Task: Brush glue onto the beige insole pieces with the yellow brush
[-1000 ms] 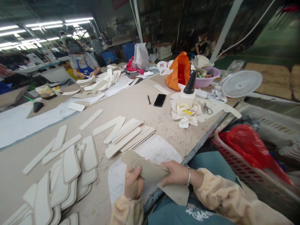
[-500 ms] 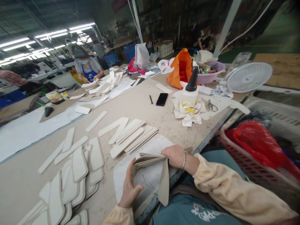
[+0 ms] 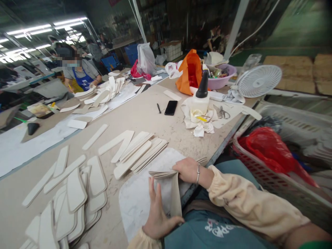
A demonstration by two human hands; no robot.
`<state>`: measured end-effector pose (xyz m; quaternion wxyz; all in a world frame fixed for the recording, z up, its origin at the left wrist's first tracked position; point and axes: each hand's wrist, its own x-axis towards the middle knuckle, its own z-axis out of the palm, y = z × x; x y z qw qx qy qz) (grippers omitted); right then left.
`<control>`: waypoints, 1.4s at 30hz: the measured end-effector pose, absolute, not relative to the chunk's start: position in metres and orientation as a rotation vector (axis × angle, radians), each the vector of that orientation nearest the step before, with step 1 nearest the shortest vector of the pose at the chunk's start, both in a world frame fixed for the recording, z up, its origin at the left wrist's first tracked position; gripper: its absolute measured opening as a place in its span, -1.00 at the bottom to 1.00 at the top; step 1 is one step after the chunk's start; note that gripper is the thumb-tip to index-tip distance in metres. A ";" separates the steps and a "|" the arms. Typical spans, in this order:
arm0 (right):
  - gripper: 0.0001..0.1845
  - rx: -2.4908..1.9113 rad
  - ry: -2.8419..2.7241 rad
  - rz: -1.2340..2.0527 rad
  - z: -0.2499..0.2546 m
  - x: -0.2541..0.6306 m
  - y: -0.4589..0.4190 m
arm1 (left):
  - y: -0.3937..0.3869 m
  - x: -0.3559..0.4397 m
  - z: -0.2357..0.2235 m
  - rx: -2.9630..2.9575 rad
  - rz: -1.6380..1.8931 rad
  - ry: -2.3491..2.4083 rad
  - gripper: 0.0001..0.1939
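Observation:
My right hand is closed around a small fanned stack of flat beige strips at the table's front edge. One strip hangs down from that grip. Left of it, my left hand is open with fingers spread and thumb pointing toward the hanging strip; whether they touch I cannot tell. Beneath both hands lies a white sheet. Beyond it rests a row of narrow cream strips. A loose pile of wider, round-cornered cream pieces covers the table at the left.
A black phone, a white bottle with a black nozzle, scissors and an orange bag stand further back. At right are a white fan and a plastic basket. Another person works across the table.
My left hand has moved off the stack's left end, down and toward my body, its fingers now raised. My right hand keeps its grip. The view has shifted slightly right.

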<state>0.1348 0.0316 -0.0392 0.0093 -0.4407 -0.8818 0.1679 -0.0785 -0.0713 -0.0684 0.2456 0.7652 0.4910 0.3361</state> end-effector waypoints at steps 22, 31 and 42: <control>-0.75 -1.278 -2.759 0.641 -0.051 0.175 0.041 | -0.006 -0.088 -0.014 2.116 -0.138 1.496 -0.82; -0.53 -1.319 -1.867 1.127 -0.080 0.213 0.024 | -0.008 -0.086 -0.031 2.141 -0.080 1.530 -0.82; -0.44 -1.233 -1.717 1.248 -0.092 0.187 0.022 | -0.004 -0.094 -0.020 1.960 -0.205 1.665 -0.78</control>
